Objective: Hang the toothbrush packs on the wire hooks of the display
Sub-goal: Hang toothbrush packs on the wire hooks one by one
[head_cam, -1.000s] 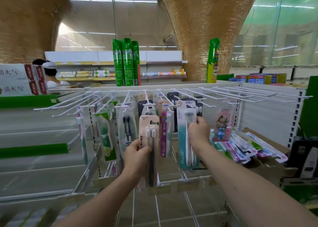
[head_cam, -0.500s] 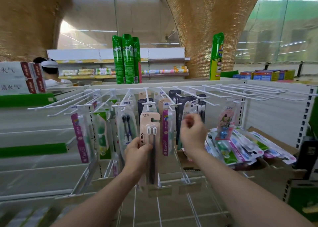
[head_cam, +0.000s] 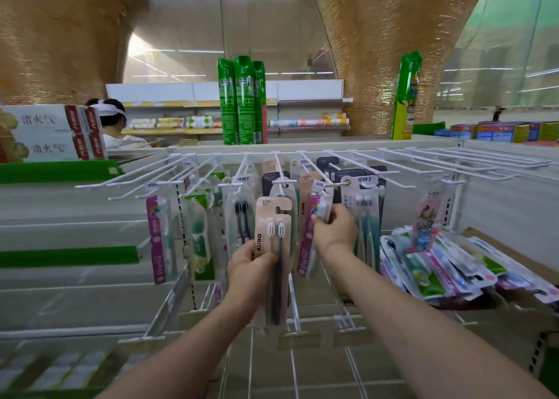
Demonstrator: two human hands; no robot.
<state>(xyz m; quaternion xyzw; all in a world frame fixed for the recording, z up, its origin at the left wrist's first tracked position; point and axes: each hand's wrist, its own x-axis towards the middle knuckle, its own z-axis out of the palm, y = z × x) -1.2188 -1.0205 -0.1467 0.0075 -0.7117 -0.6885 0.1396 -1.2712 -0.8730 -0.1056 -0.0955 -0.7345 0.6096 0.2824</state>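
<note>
The right hand (head_cam: 334,232) has moved from the teal pack to pinch the hanging magenta-edged toothbrush pack (head_cam: 311,235); the left hand (head_cam: 249,262) still grips the beige AUBO toothbrush pack (head_cam: 272,232).

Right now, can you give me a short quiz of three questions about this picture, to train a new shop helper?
1. True or false: the left hand holds the beige AUBO pack.
2. Which pack does the right hand grip? A) the pink Doctor pack B) a green spray can C) a red box
3. Fill in: the loose pile of packs lies to the ____ of the right hand.

Key: 1 true; 2 A; 3 right.
</note>
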